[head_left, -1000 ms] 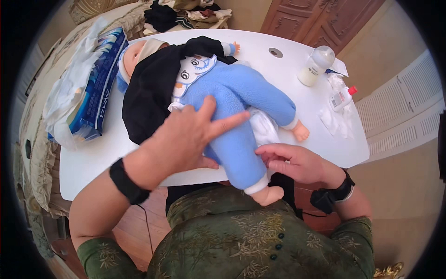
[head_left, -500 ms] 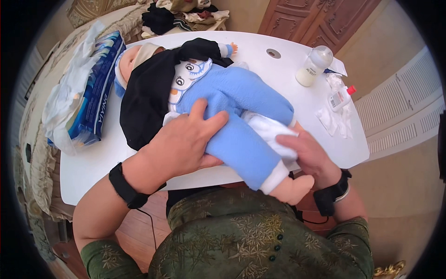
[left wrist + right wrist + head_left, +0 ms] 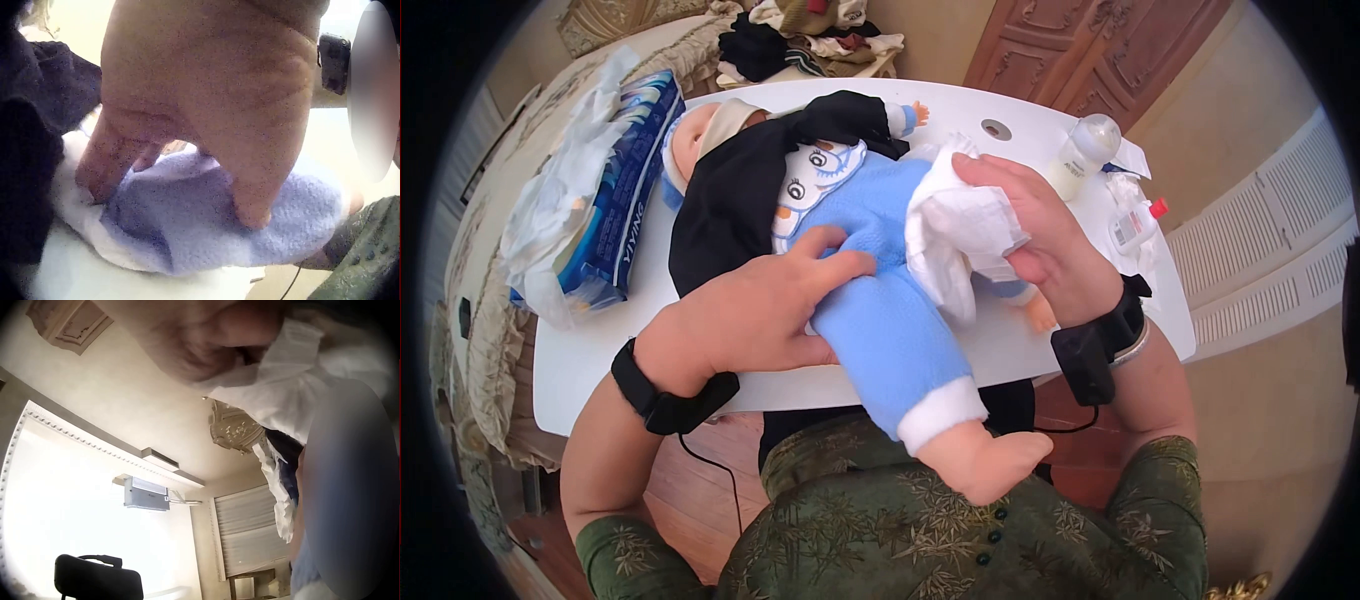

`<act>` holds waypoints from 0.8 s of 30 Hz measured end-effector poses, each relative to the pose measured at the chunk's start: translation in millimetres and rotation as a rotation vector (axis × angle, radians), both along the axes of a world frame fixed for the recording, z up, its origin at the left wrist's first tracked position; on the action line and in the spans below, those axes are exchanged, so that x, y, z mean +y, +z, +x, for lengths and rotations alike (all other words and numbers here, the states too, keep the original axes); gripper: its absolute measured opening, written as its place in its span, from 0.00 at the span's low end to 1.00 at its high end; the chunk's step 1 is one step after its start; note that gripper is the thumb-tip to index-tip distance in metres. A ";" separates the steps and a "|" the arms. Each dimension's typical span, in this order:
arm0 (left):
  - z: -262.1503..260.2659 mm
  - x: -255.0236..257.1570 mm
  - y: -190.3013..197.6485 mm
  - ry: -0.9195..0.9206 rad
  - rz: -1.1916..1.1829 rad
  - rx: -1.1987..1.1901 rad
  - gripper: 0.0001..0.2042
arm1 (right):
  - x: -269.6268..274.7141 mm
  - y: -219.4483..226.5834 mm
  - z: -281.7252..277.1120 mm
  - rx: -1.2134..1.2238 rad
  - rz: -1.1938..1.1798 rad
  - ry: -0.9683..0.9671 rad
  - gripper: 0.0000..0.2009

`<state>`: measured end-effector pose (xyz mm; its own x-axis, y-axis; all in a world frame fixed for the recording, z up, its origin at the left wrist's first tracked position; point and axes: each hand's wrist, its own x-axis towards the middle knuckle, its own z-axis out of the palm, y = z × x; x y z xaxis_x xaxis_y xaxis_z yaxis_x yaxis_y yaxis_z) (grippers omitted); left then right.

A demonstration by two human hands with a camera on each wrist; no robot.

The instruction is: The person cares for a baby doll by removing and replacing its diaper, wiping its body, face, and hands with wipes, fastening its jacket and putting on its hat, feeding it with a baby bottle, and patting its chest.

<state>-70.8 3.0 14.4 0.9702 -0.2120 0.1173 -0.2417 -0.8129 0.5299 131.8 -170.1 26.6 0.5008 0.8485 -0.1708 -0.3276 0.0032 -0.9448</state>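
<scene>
A doll in a blue fleece outfit (image 3: 900, 330) lies on its back on the white table (image 3: 800, 388), a black cloth (image 3: 735, 190) over its upper body. The left hand (image 3: 745, 310) grips the doll's near thigh, thumb on one side and fingers on the other; in the left wrist view that hand (image 3: 206, 94) spans the blue fabric (image 3: 187, 219). Pinched in the right hand (image 3: 1055, 235) is a white diaper (image 3: 960, 220), raised above the doll's far leg. The right wrist view shows the right hand (image 3: 219, 337) with the white material (image 3: 281, 394) at its fingers.
A blue diaper pack (image 3: 635, 190) with white plastic stands at the table's left. On the right are a milk bottle (image 3: 1083, 155), a small red-capped bottle (image 3: 1135, 226) and crumpled tissues. Folded clothes (image 3: 810, 45) lie beyond the far edge.
The right hand has moved up and away from the body, lifting the white diaper from between the doll's legs. The near leg has shifted toward the person; the left hand keeps hold of the thigh.
</scene>
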 end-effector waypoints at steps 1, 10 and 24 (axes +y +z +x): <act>-0.4 0.4 0.1 0.007 0.000 -0.001 0.32 | 4.8 7.9 -8.8 0.025 0.016 -0.013 0.09; -0.5 -11.8 -1.6 0.011 0.021 -0.006 0.30 | 50.1 0.6 -25.5 -0.059 0.036 0.222 0.09; -31.6 -1.1 6.4 0.686 0.090 -0.177 0.13 | 13.9 3.0 -16.0 -1.124 -0.223 0.012 0.13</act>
